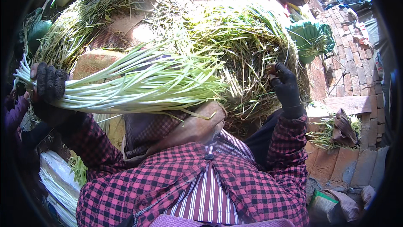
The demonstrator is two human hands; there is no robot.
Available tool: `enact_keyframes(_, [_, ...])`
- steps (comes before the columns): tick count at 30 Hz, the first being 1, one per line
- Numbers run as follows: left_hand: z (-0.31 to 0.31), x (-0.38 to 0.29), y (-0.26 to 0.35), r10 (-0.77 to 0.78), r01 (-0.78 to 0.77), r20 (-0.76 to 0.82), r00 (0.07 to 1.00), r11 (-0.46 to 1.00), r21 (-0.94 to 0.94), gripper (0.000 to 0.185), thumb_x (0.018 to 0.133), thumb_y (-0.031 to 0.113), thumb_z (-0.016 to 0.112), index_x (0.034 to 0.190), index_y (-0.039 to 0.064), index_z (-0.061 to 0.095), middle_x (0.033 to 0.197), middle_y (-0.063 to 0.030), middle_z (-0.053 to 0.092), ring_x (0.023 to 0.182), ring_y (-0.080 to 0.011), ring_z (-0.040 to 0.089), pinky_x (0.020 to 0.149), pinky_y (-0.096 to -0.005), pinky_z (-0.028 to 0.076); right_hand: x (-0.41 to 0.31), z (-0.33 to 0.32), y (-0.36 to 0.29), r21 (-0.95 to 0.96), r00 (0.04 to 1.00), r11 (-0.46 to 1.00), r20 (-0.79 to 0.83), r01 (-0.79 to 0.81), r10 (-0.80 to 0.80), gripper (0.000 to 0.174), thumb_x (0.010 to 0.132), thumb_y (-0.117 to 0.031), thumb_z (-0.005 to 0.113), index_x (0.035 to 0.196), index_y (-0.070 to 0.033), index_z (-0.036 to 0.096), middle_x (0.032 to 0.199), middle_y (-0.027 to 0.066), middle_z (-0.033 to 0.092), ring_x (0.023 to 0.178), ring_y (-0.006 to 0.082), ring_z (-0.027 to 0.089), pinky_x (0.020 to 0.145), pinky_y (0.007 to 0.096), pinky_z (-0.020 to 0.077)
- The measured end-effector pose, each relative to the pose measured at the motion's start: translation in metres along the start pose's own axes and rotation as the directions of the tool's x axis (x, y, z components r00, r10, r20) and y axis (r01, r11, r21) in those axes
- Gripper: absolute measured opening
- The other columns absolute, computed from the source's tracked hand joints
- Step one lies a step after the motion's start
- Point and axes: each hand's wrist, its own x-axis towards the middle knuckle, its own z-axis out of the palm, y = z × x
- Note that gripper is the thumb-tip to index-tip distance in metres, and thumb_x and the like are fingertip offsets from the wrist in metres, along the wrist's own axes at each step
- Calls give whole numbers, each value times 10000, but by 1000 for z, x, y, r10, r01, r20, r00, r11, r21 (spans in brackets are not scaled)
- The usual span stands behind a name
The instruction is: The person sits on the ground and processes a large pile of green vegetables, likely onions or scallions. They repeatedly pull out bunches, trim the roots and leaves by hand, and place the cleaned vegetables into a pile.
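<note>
My left hand (50, 83), in a dark fingerless glove, grips a thick bunch of pale chives (148, 82) near its white stem ends. The yellowish-green leaves stretch to the right across the front of my lap. On the other side, my right hand (285, 83), gloved the same way, hovers over or touches a heap of loose grass and leaf trimmings (248, 57). Its thumb and fingertips are close together, and whether a strand is between them is too small to tell. A brown cloth (185, 126) covers my lap below the bunch.
A yellow sack with red print (97, 63) lies behind the bunch. Long dried grass (85, 22) is piled at the upper left. More pale stems (59, 192) rest on white plastic at the lower left. A green sack (310, 39) stands right, beside brick paving (352, 63).
</note>
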Motion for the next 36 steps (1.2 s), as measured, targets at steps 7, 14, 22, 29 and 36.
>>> enact_keyframes(7, [90,35,-29,-35,8,258,966,994,107,315,787,61,658,984,83,413,562,40,439,370,-69,427,355,-216,406,-4,43,-12,253,968,948,109,193,-226,97,839,-45,583,916,-6,626,811,27,596,759,80,556,697,238,449])
enact_keyframes(14, [109,29,-5,-450,466,732,512,861,204,106,907,5,509,961,-73,461,702,-235,616,530,-370,607,468,-478,543,-14,70,11,483,974,867,109,125,-201,91,868,-42,584,934,-6,635,808,8,622,761,79,563,695,230,455])
enact_keyframes(22, [99,-83,28,-223,141,130,966,877,459,330,821,70,639,992,107,360,582,10,492,363,-101,467,338,-259,442,-50,114,-12,676,818,683,207,278,-537,113,816,-75,618,918,-29,612,820,104,582,762,243,603,678,335,477])
enact_keyframes(29, [116,-32,13,-110,-3,217,970,885,466,313,800,98,618,1058,110,440,600,34,499,462,-89,485,465,-269,458,-79,133,-32,400,655,713,295,576,-695,327,734,-253,661,995,-81,564,900,123,581,881,320,573,784,410,436])
enact_keyframes(36, [103,-28,-8,-115,-9,218,969,867,498,318,804,79,610,1079,104,451,662,12,516,491,-113,495,480,-290,450,-56,135,-11,601,765,762,364,243,-532,291,826,-190,641,1042,-7,573,896,143,612,810,283,621,724,349,482])
